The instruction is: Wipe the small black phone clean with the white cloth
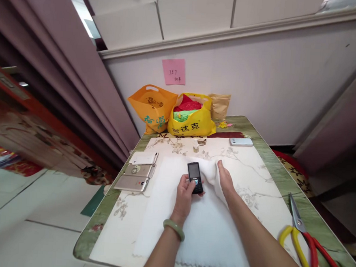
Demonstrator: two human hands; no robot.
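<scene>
A black keypad phone (194,171) is in my left hand (185,193), screen facing up, with the thumb over its keys. A green bangle (174,229) circles the left wrist. My right hand (224,178) is closed around a bunched part of a white cloth (209,171), just to the right of the phone. Most of its fingers are hidden behind the fabric. The rest of the pale cloth (210,233) lies flat under both hands, its zigzag edge toward me.
Three phones lie at left: a white one (143,158), one with a round picture (139,170), a gold one (131,183). A silver phone (241,142), small bottle (195,146), orange bag (155,107) and yellow bag (193,124) are farther back. Scissors (300,231) lie at right.
</scene>
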